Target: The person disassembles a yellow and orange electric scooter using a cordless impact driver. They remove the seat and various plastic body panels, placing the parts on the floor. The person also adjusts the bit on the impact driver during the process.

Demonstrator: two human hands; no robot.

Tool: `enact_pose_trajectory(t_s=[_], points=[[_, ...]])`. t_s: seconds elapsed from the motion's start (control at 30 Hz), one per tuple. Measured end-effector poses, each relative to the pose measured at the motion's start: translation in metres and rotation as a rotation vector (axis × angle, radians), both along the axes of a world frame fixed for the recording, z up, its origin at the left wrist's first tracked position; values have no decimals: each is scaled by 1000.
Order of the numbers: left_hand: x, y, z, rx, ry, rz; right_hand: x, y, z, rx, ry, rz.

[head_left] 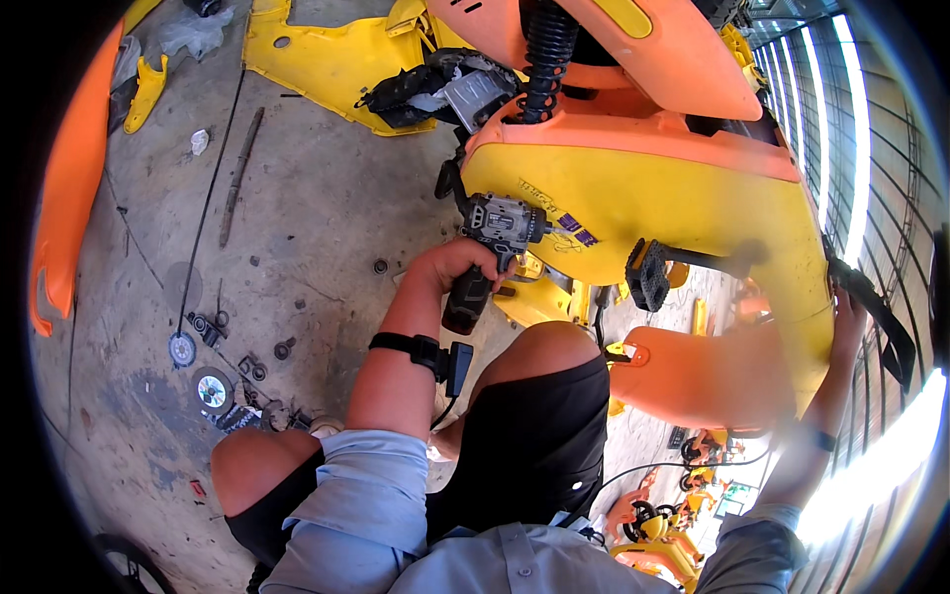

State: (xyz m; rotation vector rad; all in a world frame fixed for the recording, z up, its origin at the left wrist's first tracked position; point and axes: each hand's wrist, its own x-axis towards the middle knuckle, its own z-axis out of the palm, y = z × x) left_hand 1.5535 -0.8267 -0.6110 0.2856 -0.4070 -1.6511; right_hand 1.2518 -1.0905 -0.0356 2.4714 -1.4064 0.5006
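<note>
the left hand (457, 263) has its grip closed around the handle of a grey and black cordless driver (492, 246), whose nose points at the side of a yellow panel (643, 203) on an orange and yellow scooter body (673, 69) held up in front of the person. the right hand (849, 319) is out at the far edge of that yellow panel, its grip closed over the edge next to a black strap (876, 307); the fingers are blurred. a black pedal-like part (648, 274) juts out below the panel, and a black coil spring (544, 54) runs up into the orange body. a black band (416, 348) sits on the left wrist. no open container shows. the person crouches on a stained concrete floor (297, 208) strewn with small things: round discs (208, 386), nuts and washers (282, 348), a thin rod (240, 173). a loose yellow fairing (327, 54) lies farther off, with an orange panel (69, 188) along the left rim. a metal grille wall (841, 129) stands at the right, bright with daylight.
</note>
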Motion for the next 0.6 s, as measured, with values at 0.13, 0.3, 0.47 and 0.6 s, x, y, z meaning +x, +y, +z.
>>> enact_pose_trajectory(t_s=[0.13,0.3,0.47,0.6], points=[[-4,-3,-1,-20,29,-27,1,2,-2,50,-69,28],[-9,-5,3,-49,12,-68,3,3,-5,86,-119,78],[-9,-6,-4,-70,-79,-103,1,-4,-2,104,-95,77],[4,2,11,18,-67,-16,-3,-1,-1,35,-34,65]])
